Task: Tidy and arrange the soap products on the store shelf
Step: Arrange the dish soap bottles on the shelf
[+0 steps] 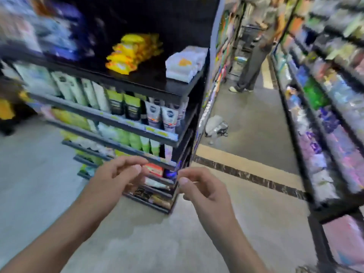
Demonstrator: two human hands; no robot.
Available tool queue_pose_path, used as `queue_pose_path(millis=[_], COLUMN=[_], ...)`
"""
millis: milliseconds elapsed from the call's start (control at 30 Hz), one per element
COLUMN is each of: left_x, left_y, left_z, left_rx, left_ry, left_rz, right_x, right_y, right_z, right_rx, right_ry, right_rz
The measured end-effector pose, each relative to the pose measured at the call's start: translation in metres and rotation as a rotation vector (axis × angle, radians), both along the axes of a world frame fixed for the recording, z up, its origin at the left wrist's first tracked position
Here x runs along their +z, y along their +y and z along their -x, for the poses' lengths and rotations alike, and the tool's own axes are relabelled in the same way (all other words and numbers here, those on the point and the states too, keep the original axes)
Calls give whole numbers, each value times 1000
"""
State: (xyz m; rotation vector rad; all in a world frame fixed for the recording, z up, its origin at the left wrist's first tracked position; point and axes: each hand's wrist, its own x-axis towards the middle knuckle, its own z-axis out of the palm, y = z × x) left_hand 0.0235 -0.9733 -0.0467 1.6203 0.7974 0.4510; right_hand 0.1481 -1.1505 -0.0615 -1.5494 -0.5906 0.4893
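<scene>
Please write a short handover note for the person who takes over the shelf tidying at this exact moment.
Left hand: loosely curled, holds nothing.
Right hand: loosely curled, no product in it.
Both hover in front of the end shelf unit.
Yellow packets lie in a loose heap on the top shelf; white packs are stacked at its right corner.
Done: cannot tell. Left: straighten the yellow heap.

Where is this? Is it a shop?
Yes, it looks like a shop, probably a supermarket aisle. A black shelf unit holds rows of face-wash tubes with price labels along its edge, and another person stands further down between long shelves packed with goods.
</scene>
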Motion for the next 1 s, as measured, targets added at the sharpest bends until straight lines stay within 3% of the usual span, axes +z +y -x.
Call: queue_pose_path(millis=[200,433,600,800,1000], left_x=[17,34,44,71,91], left_y=[133,249,330,457,578], left_z=[155,242,258,240,209], left_rx=[218,334,384,381,391], left_ry=[-4,-64,-126,-162,-196], left_rz=[-64,-69,-33,-135,-172], right_x=[9,53,67,79,87], right_y=[165,306,405,540,663], right_z=[112,160,163,140,114], right_rx=[160,331,427,481,497], right_ry=[20,-102,-178,-243,-194], right_rz=[-1,33,79,29,8])
